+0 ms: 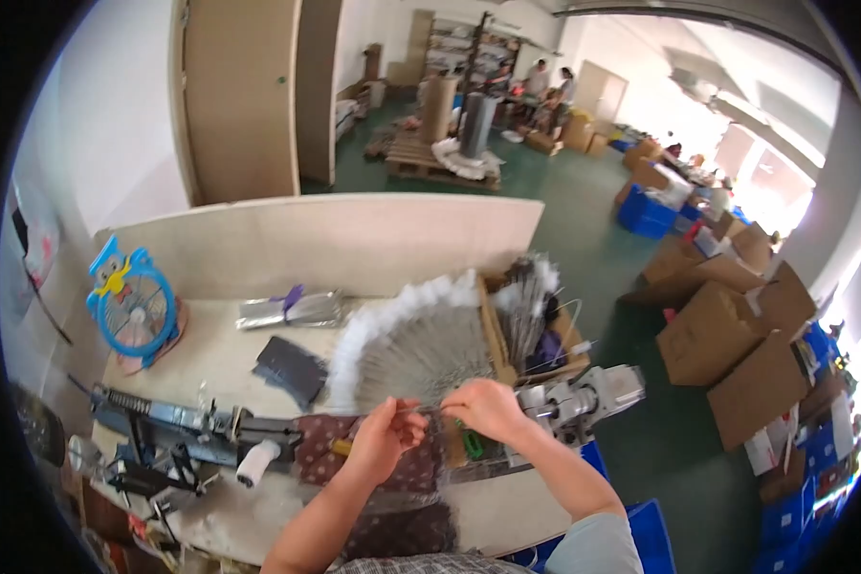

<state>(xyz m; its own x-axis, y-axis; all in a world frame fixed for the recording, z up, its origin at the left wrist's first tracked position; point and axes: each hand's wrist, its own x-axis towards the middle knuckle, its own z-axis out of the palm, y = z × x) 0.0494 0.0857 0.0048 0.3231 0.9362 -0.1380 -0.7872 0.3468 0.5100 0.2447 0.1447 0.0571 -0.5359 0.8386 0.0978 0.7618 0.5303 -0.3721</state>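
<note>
My left hand [385,442] and my right hand [485,407] are raised close together over the bench, both with pinched fingers. Between the fingertips runs a thin pale stem [427,409], too fine to make out its kind. Just beyond them spreads a fan of thin grey stems with white fluffy ends [421,340]. Below my left hand lies a dark reddish patterned cloth [320,450] with a yellow-handled tool [341,447] on it. A green item [472,442] sits under my right forearm.
A grey machine [584,397] stands right of my hands, near an open box of stems [536,330]. Left are a metal rail fixture [177,421], a blue fan [136,311], a wrapped bundle [292,310] and a dark pouch [292,371]. Cartons [713,325] line the right floor; several people work far off.
</note>
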